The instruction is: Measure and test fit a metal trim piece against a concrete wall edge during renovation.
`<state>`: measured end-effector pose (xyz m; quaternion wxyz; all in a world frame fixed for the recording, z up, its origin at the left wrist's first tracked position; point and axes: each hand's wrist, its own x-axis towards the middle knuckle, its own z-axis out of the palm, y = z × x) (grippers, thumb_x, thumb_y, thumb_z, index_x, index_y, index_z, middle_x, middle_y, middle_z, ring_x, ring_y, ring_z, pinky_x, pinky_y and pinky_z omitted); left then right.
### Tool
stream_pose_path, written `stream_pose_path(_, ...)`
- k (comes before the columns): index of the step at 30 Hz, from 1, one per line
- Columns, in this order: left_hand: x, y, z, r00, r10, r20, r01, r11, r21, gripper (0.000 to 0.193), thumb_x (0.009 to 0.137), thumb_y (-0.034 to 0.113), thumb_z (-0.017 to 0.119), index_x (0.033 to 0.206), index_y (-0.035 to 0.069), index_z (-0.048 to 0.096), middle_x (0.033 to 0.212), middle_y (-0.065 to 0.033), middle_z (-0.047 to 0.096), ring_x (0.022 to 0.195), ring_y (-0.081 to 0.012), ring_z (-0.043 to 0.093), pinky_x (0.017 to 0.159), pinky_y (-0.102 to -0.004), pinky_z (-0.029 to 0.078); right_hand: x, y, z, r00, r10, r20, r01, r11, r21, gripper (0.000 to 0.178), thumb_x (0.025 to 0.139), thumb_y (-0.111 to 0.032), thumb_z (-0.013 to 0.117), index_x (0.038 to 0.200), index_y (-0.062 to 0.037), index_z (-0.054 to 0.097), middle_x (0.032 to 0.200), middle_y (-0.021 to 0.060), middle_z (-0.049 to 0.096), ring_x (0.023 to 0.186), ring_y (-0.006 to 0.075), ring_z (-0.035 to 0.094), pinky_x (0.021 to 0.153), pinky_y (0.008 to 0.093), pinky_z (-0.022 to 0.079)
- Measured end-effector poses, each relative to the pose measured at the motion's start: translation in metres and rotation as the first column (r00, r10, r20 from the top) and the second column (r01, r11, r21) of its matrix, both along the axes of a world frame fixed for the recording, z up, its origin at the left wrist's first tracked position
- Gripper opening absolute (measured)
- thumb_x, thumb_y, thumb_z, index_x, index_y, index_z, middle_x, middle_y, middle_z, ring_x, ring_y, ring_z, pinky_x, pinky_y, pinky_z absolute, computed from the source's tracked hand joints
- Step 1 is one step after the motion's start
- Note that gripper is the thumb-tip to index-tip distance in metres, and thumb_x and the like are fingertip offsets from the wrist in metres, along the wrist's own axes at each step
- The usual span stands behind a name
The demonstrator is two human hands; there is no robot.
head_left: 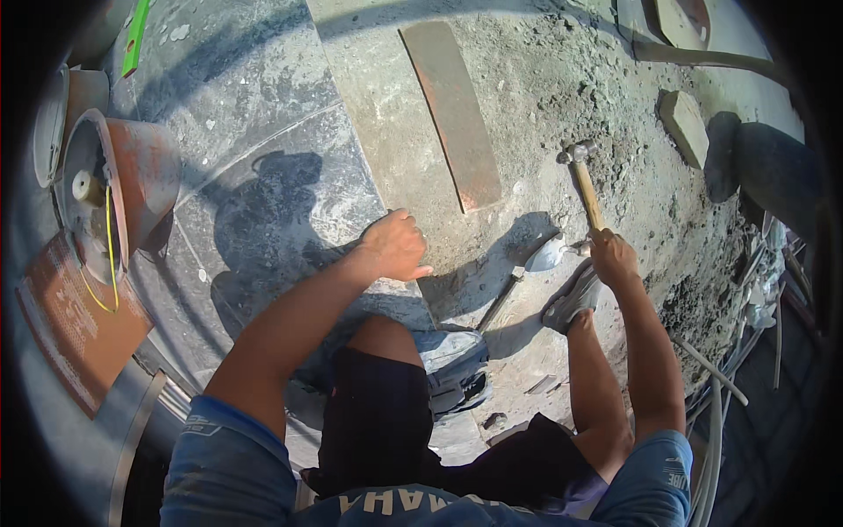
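My right hand [613, 256] is wrapped round the wooden handle of a hammer [587, 189], whose metal head points away from me over rough, crumbly ground. My left hand [395, 246] is closed, knuckles up and thumb out to the right, above the seam where the grey tiles [263, 132] meet the sandy bed. Its curled fingers hide whatever they may hold. Between my hands lies a trowel [546, 255] with a pale blade and a dark handle. Beyond them, a narrow brownish tile strip [452, 114] rests on the bed.
Orange-brown buckets [145, 176] stand at the left, one with a yellow handle, above a perforated brown sheet [83, 321]. A green level [135, 37] lies at the far left. At the right are a stone piece [685, 127], a dark rounded object [777, 171] and thin pipes [716, 413].
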<state>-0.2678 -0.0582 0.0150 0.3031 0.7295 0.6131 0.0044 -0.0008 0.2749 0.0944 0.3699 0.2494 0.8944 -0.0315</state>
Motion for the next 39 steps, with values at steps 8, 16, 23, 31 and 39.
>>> stream_pose_path(8, 0.005, -0.005, 0.011, 0.996, 0.003, -0.090, -0.018, 0.986, -0.168, 0.057, 0.086, 0.062, 0.053, 0.076, 0.011, 0.076, 0.076, -0.0065, 0.071, 0.082, -0.0228, 0.066, 0.083, -0.0357, 0.041, -0.023, -0.032, 0.029, 0.993, -0.109, 0.047, 0.119, 0.922, -0.369, 0.056, 0.085, -0.040, 0.070, 0.127, -0.0064, 0.058, 0.123, 0.0210, 0.063, 0.114, 0.0368, 0.060, 0.097, 0.0443, 0.048)
stream_pose_path(16, 0.004, -0.004, 0.013, 0.987, 0.020, -0.157, -0.027, 0.999, -0.046, 0.053, 0.078, 0.059, 0.059, 0.071, 0.009, 0.074, 0.072, -0.0063, 0.068, 0.077, -0.0237, 0.063, 0.080, -0.0352, 0.042, -0.144, -0.083, -0.077, 0.911, -0.333, -0.242, 0.245, 0.911, -0.332, 0.091, 0.075, -0.072, 0.066, 0.128, 0.0013, 0.054, 0.120, 0.0261, 0.062, 0.113, 0.0402, 0.060, 0.093, 0.0457, 0.050)
stream_pose_path(23, 0.005, -0.007, 0.003, 0.978, 0.122, -0.168, -0.106, 0.989, 0.098, 0.049, 0.076, 0.055, 0.061, 0.066, 0.008, 0.070, 0.068, -0.0056, 0.066, 0.079, -0.0241, 0.062, 0.080, -0.0353, 0.043, -0.163, -0.114, -0.113, 0.830, -0.441, -0.343, 0.362, 0.892, -0.271, 0.078, 0.071, -0.045, 0.083, 0.125, -0.0027, 0.047, 0.121, 0.0188, 0.059, 0.116, 0.0356, 0.057, 0.094, 0.0461, 0.049)
stream_pose_path(31, 0.037, -0.005, 0.009, 0.895, 0.366, -0.257, -0.341, 0.930, 0.135, 0.036, 0.078, 0.042, 0.066, 0.088, 0.007, 0.066, 0.095, -0.0111, 0.064, 0.097, -0.0252, 0.057, 0.089, -0.0429, 0.042, -0.159, -0.117, -0.147, 0.734, -0.516, -0.442, 0.222, 0.797, -0.563, 0.050, 0.071, -0.028, 0.081, 0.103, 0.0014, 0.056, 0.110, 0.0273, 0.062, 0.106, 0.0431, 0.060, 0.089, 0.0483, 0.050)
stream_pose_path(39, 0.183, -0.018, 0.040, 0.340, 0.940, -0.016, -0.885, 0.326, 0.331, 0.023, 0.078, 0.021, 0.072, 0.083, 0.004, 0.056, 0.082, -0.0139, 0.056, 0.080, -0.0331, 0.058, 0.071, -0.0465, 0.045, -0.118, -0.196, -0.093, 0.640, -0.521, -0.565, 0.022, 0.747, -0.664, 0.025, 0.083, -0.013, 0.064, 0.100, 0.0006, 0.052, 0.101, 0.0259, 0.056, 0.095, 0.0473, 0.059, 0.083, 0.0540, 0.048)
